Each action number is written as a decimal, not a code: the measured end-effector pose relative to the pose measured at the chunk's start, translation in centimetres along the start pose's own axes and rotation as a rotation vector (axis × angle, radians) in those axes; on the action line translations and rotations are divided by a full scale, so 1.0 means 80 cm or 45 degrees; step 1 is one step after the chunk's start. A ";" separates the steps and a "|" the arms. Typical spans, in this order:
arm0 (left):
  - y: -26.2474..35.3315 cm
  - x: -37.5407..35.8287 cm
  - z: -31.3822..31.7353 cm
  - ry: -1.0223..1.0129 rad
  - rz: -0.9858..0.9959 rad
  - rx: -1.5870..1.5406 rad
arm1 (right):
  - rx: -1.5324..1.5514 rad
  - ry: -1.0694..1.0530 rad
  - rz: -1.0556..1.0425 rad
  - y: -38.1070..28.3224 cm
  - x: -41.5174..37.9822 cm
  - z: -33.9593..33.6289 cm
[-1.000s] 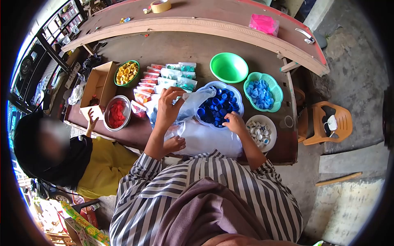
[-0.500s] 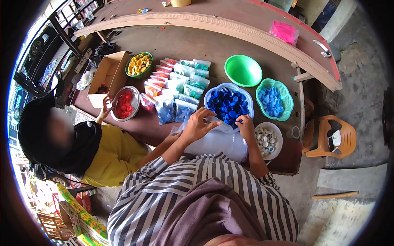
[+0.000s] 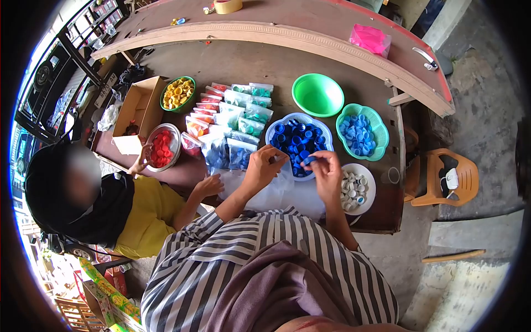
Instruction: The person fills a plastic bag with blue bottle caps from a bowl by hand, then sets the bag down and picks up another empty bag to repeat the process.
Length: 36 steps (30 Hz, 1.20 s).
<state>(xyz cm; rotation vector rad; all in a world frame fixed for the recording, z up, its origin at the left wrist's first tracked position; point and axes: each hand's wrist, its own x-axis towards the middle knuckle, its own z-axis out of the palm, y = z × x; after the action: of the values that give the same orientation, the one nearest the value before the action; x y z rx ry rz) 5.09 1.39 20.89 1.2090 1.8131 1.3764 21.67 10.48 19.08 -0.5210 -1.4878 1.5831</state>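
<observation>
My left hand (image 3: 262,170) has its fingers pinched on the edge of a clear plastic bag (image 3: 286,178), which hangs just in front of the blue basin. Between the fingertips of my right hand (image 3: 328,172) is a dark blue bottle cap (image 3: 308,160). Both hands are over the near rim of the light blue basin (image 3: 270,136), which holds many dark blue caps (image 3: 298,138). A white bowl (image 3: 372,200) of white caps stands beside my right wrist. More clear plastic (image 3: 310,200) lies on the table beneath my hands.
Filled bags (image 3: 228,115) lie in rows left of the basin. Behind are a green basin (image 3: 318,95) and a teal basket (image 3: 383,130) of light blue caps. At left, a co-worker's hand (image 3: 142,160) touches a metal bowl (image 3: 176,145) of red caps; their other hand (image 3: 209,186) is near my left forearm.
The blue cap now shows clearly in my right fingers, which have lifted slightly. My left hand keeps its pinch on the bag. The co-worker's nearer hand has drawn left, and the view has shifted slightly.
</observation>
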 end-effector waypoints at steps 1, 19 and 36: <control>0.006 0.000 0.002 -0.005 -0.021 0.001 | 0.028 -0.024 0.011 -0.002 -0.007 0.010; 0.026 -0.002 0.002 0.077 -0.028 -0.214 | -0.730 -0.135 -0.356 -0.027 -0.013 0.018; -0.003 0.052 -0.012 -0.164 0.474 -0.084 | -0.572 -0.405 -0.141 -0.076 0.062 -0.015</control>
<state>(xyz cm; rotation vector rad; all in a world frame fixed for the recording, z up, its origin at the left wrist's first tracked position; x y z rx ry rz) 2.39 4.71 21.35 1.6183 1.4929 1.5016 21.87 14.60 25.91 -0.4370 -2.0985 1.2860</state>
